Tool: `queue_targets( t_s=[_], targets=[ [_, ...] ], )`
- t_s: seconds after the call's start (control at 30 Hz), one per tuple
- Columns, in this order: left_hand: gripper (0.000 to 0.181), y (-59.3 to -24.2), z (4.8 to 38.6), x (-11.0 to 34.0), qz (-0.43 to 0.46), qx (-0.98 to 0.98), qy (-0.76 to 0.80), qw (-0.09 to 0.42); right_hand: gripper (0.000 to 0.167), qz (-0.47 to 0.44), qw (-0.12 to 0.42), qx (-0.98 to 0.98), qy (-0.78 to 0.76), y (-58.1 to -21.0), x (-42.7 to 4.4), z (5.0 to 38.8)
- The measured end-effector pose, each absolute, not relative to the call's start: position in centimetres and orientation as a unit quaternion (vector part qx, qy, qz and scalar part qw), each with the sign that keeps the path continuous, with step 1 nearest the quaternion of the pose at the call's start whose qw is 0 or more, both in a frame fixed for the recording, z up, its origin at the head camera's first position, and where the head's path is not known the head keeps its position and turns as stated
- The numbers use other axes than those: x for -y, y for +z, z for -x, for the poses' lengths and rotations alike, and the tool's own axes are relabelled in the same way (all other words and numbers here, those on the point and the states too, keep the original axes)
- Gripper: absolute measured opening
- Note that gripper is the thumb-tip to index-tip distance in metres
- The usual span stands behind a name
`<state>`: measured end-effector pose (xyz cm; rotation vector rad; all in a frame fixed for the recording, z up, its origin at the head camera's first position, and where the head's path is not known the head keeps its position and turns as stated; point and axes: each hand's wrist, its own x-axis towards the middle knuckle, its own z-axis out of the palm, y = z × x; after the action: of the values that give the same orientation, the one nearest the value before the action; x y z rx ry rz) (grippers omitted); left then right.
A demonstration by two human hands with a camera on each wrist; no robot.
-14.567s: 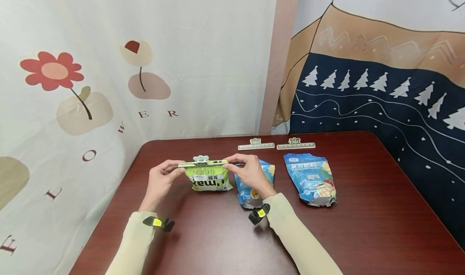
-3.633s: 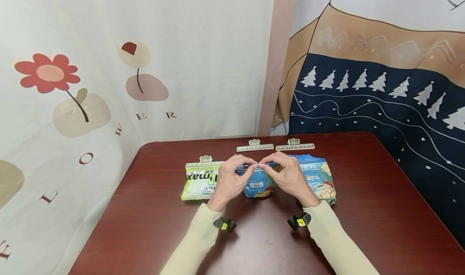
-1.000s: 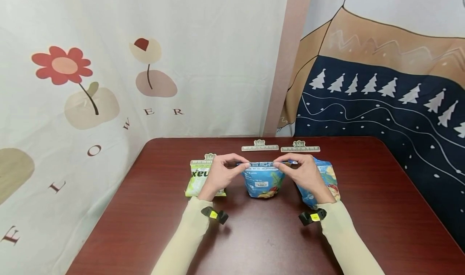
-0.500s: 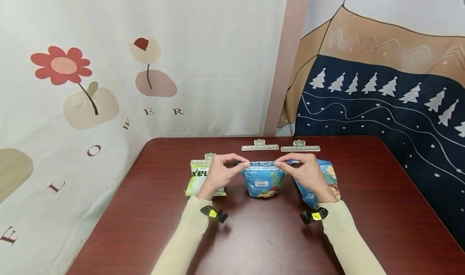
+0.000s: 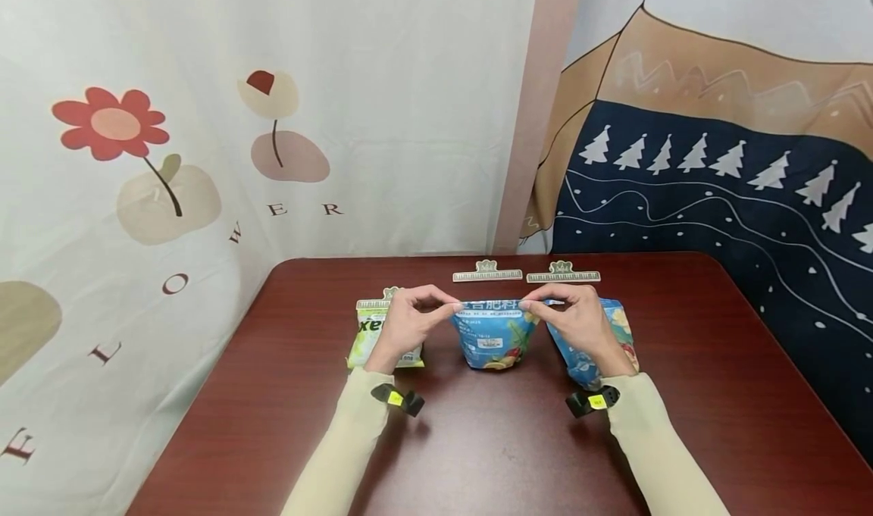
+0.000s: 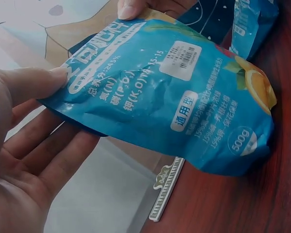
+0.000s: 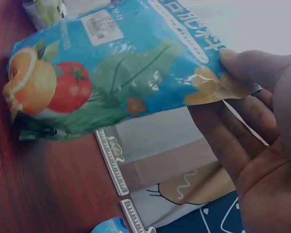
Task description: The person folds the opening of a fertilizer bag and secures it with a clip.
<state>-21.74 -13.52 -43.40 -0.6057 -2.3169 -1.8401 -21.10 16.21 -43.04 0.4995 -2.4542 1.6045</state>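
Note:
A blue 500g fertilizer bag (image 5: 489,343) stands near the middle of the table, its upper edge drawn out between both hands. The left hand (image 5: 408,325) pinches its upper left corner; in the left wrist view, the thumb lies on the printed front (image 6: 136,82) and the fingers are behind. My right hand (image 5: 580,325) grips the upper right corner the same way, thumb in front, as the right wrist view shows beside the fruit pictures (image 7: 72,87). A green-and-white bag (image 5: 368,342) with a clip along its top is partly hidden behind the left hand.
Two flat clips with ruler-like edges, a left one (image 5: 486,273) and a right one (image 5: 562,273), lie along the table's back edge. A second blue bag (image 5: 617,323) lies right, partly covered by the right hand. Printed curtains (image 5: 395,122) hang behind the dark red table (image 5: 491,455).
Earlier the hands held the clip on the green bag, then pinched the blue bag's top close together. Since then they have moved apart to its corners; over the last second they spread slightly.

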Motion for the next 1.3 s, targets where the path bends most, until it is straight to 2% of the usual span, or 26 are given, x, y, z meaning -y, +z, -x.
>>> queue_targets(
  t_s=[0.27,0.67,1.1,1.3],
  targets=[
    [0.012,-43.4,21.9,13.8,0.21,0.749,-0.627,0.032,0.021,-0.172,0.063,0.802,0.568,-43.4,-17.0,21.2],
    [0.007,-43.3,22.1,13.8,0.215,0.76,-0.609,0.077,0.013,-0.17,0.081,0.822,0.537,-43.1,-17.8,21.2],
    [0.011,-42.3,22.2,15.1,0.217,0.78,-0.587,0.006,0.013,-0.181,0.056,0.794,0.577,-43.6,-17.4,21.7],
    [0.016,-41.1,23.0,15.2,0.243,0.786,-0.568,-0.005,0.014,-0.185,0.056,0.79,0.582,-43.6,-17.8,21.7]
  ],
)
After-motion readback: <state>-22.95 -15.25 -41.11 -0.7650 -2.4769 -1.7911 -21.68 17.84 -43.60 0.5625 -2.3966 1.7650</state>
